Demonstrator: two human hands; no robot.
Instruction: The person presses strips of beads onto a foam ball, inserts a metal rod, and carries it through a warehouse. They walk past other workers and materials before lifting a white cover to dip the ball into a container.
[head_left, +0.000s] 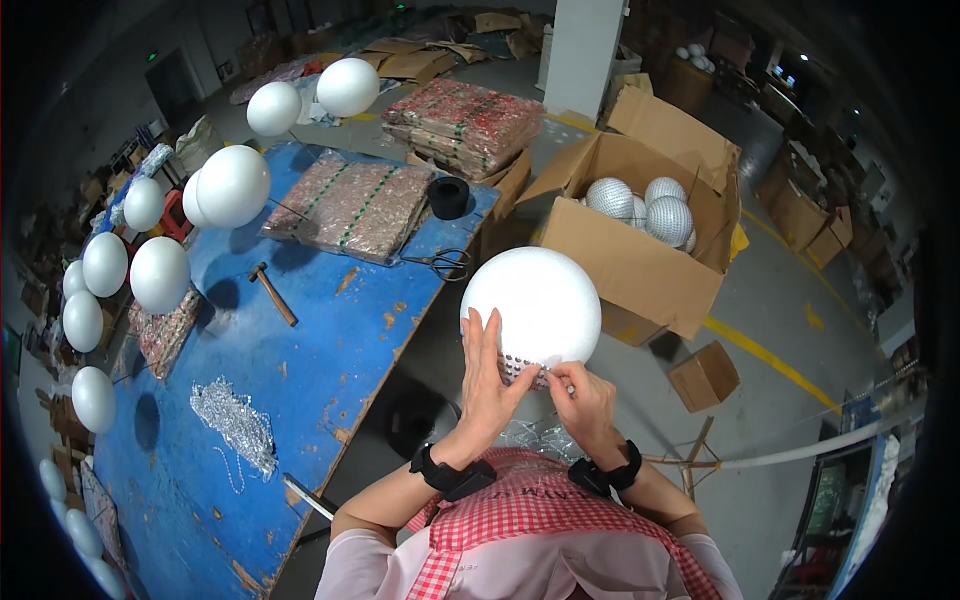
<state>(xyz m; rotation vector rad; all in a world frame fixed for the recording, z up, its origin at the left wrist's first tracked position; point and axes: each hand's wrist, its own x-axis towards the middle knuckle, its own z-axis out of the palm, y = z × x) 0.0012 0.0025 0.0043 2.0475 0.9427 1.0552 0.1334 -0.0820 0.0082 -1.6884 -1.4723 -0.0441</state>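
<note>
In front of my chest is a large white ball (532, 300) with a smooth, foam-like look. Several rows of small shiny beads, a bead trim (518, 368), wrap its lower part. My left hand (484, 378) holds the ball's left side, its fingers laid up along the surface and its thumb against the bead rows. Closed in a pinch, my right hand (584, 399) grips the trim at the ball's lower edge, close to the left thumb. The ball's underside is hidden from me.
On the blue table (215, 505) at left are a silvery bead-chain pile (235, 425), a hammer (273, 294), scissors (442, 263), black tape (448, 197) and a bagged bundle (345, 207). White balls (234, 187) stand along it. An open carton (625, 255) holds bead-covered balls (669, 219).
</note>
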